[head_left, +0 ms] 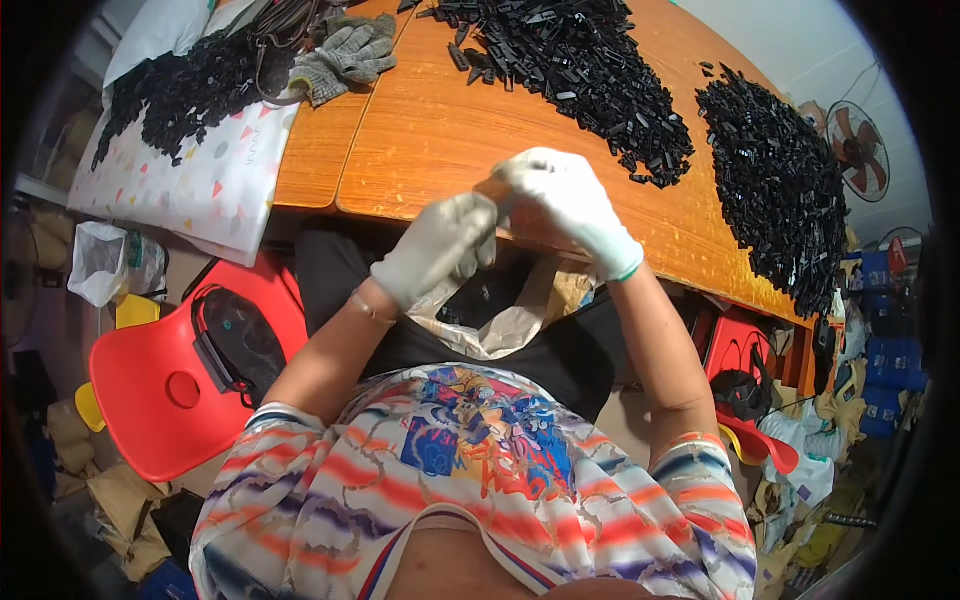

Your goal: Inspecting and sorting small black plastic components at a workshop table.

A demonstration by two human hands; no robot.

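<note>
Up ahead, black parts [580, 70] heap the table [420, 150]; our gloved left hand [435, 245] and right hand [565, 205] pinch something hidden, axis unclear

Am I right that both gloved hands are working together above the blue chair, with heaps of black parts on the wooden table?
Not quite: the chair is red, not blue, and it stands off to the person's left. The head view shows the left hand and right hand, both gloved, together at the wooden table edge, with black parts heaped on it.
</note>
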